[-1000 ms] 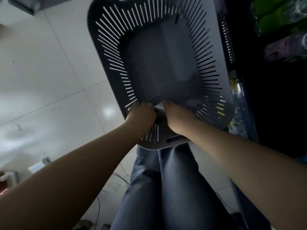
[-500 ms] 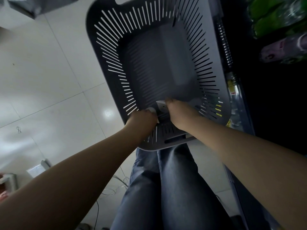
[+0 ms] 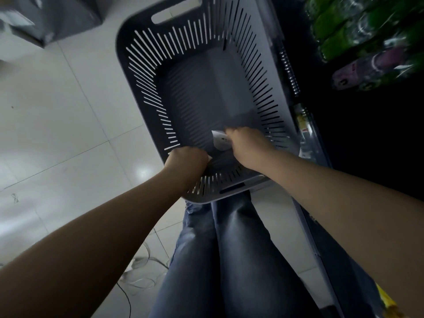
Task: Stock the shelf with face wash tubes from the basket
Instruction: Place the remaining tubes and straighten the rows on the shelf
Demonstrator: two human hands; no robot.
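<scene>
A dark grey slotted basket (image 3: 146, 65) stands on the white tiled floor beside the shelf. Both my hands reach into its near end. My right hand (image 3: 247, 145) grips a white face wash tube (image 3: 220, 140), whose end shows to the left of the fingers. My left hand (image 3: 188, 161) is curled into a fist at the near left wall of the basket; a sliver of white shows at its right edge, and what it holds is hidden. The rest of the basket floor looks bare.
The shelf (image 3: 305, 125) runs along the right, dark inside, with green packets (image 3: 339, 31) and a purple packet (image 3: 367, 67) on it. My legs in blue jeans (image 3: 229, 260) are below the basket. Loose cables (image 3: 137, 271) lie on the floor at lower left. A grey box (image 3: 52, 17) stands at top left.
My hands, close together at the basket's near wall a second ago, have moved apart. My right hand has lifted forward with the white tube, and the view has shifted down.
</scene>
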